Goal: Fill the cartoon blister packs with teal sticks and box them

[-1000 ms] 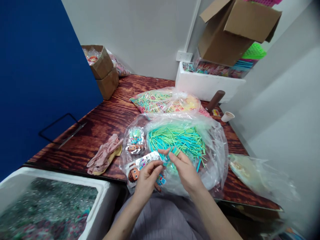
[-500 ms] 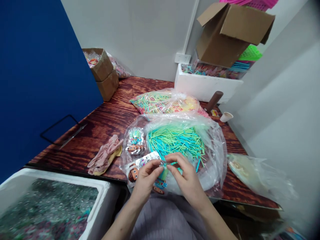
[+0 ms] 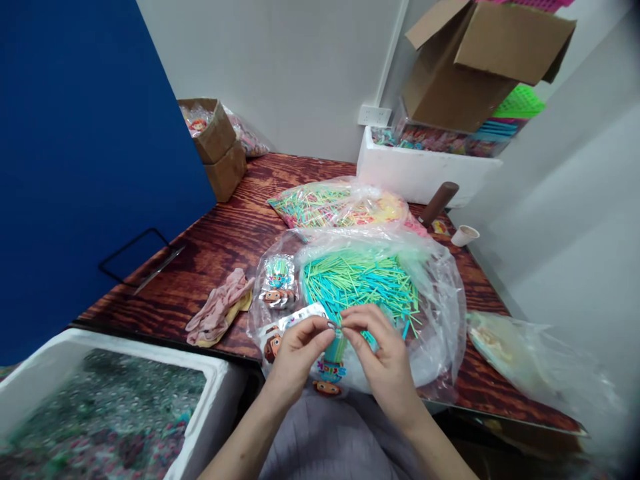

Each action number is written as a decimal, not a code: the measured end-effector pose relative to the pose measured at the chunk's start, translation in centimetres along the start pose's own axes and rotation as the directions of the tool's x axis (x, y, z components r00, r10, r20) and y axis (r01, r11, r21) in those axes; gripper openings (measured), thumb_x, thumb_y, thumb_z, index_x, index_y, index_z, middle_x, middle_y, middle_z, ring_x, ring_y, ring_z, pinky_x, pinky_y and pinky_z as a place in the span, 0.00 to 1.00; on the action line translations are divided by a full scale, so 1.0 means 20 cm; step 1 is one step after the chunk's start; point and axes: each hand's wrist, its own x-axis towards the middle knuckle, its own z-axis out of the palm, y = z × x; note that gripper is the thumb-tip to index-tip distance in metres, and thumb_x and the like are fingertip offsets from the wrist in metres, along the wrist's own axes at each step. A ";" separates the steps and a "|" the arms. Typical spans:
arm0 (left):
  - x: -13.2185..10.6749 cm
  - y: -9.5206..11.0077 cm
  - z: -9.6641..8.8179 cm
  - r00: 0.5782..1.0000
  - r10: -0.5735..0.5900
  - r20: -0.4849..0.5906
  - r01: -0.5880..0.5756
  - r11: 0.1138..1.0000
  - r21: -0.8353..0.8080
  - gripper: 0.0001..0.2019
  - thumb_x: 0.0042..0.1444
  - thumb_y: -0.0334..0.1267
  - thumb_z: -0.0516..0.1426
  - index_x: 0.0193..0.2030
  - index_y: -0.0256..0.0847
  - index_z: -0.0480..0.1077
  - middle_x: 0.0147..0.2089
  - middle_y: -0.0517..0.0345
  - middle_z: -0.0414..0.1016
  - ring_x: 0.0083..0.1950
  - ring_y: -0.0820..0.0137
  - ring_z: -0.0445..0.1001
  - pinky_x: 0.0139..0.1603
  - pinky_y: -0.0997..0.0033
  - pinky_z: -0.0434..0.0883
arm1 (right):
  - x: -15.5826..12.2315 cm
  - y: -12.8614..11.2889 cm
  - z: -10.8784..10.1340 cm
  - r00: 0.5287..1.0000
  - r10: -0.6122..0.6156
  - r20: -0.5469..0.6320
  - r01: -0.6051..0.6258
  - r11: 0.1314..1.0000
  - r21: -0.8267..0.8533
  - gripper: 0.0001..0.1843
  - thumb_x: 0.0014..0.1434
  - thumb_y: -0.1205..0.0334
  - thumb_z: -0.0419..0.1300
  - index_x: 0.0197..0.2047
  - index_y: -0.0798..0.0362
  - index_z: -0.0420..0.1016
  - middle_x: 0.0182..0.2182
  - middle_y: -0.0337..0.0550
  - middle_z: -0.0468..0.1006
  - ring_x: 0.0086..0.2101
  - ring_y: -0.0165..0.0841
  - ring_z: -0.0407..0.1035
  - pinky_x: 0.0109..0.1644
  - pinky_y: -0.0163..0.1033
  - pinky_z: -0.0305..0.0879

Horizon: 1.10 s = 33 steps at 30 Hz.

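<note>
My left hand [image 3: 296, 357] and my right hand [image 3: 385, 363] meet at the near table edge, both pinching the top of a small clear packet [image 3: 331, 363] printed with a cartoon figure and holding teal and green sticks. Just behind the hands lies an open clear plastic bag [image 3: 430, 320] full of loose teal and green sticks [image 3: 363, 283]. More printed packets [image 3: 278, 287] lie to its left.
A second bag of mixed coloured sticks [image 3: 340, 203] lies farther back. A pink cloth [image 3: 220, 313] and a white foam box [image 3: 125, 407] of filled packets are on the left. Cardboard boxes [image 3: 215, 143], another foam box [image 3: 420, 170], a paper cup [image 3: 464, 235] and a crumpled bag [image 3: 535, 363] ring the table.
My right hand came off the loose sticks and met my left hand at the packet's top. The packet now hangs upright with sticks inside it.
</note>
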 end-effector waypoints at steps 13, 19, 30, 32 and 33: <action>0.01 0.08 0.03 0.997 -0.008 0.077 0.007 1.000 0.004 0.09 0.54 0.43 0.62 0.36 0.39 0.74 0.34 0.59 0.71 0.36 0.72 0.67 0.37 0.76 0.65 | 0.07 -0.07 -0.05 0.995 -0.003 0.100 0.010 0.998 -0.062 0.10 0.65 0.66 0.55 0.30 0.51 0.68 0.29 0.37 0.68 0.33 0.32 0.64 0.37 0.36 0.59; 0.00 0.12 0.02 0.991 0.049 0.126 -0.063 0.992 0.110 0.08 0.54 0.41 0.62 0.32 0.38 0.73 0.32 0.59 0.69 0.35 0.71 0.65 0.37 0.75 0.63 | 0.04 -0.05 -0.03 0.992 0.073 0.101 -0.076 0.997 0.027 0.07 0.64 0.66 0.57 0.32 0.50 0.69 0.30 0.37 0.69 0.32 0.31 0.65 0.37 0.35 0.59; 0.13 0.22 -0.24 0.998 0.054 -0.023 -0.045 0.954 0.297 0.11 0.55 0.45 0.61 0.32 0.39 0.70 0.28 0.64 0.66 0.28 0.75 0.64 0.29 0.78 0.62 | -0.21 0.13 0.15 0.904 0.321 0.282 -0.396 0.879 0.268 0.13 0.66 0.58 0.53 0.52 0.50 0.68 0.27 0.34 0.68 0.30 0.31 0.66 0.37 0.35 0.61; 0.29 0.25 -0.34 0.975 0.179 -0.131 -0.127 0.935 0.330 0.11 0.53 0.44 0.62 0.35 0.39 0.71 0.30 0.64 0.68 0.30 0.75 0.66 0.31 0.78 0.65 | -0.25 0.18 0.17 0.869 0.346 0.353 -0.424 0.889 0.172 0.10 0.65 0.58 0.54 0.45 0.52 0.72 0.26 0.35 0.68 0.29 0.31 0.66 0.36 0.35 0.60; 0.38 0.26 -0.39 0.963 0.215 -0.164 -0.143 0.919 0.367 0.11 0.52 0.44 0.62 0.37 0.39 0.71 0.30 0.64 0.68 0.29 0.75 0.67 0.30 0.78 0.65 | -0.26 0.21 0.18 0.861 0.359 0.360 -0.425 0.897 0.122 0.09 0.64 0.58 0.54 0.42 0.52 0.73 0.25 0.36 0.69 0.29 0.32 0.66 0.35 0.35 0.59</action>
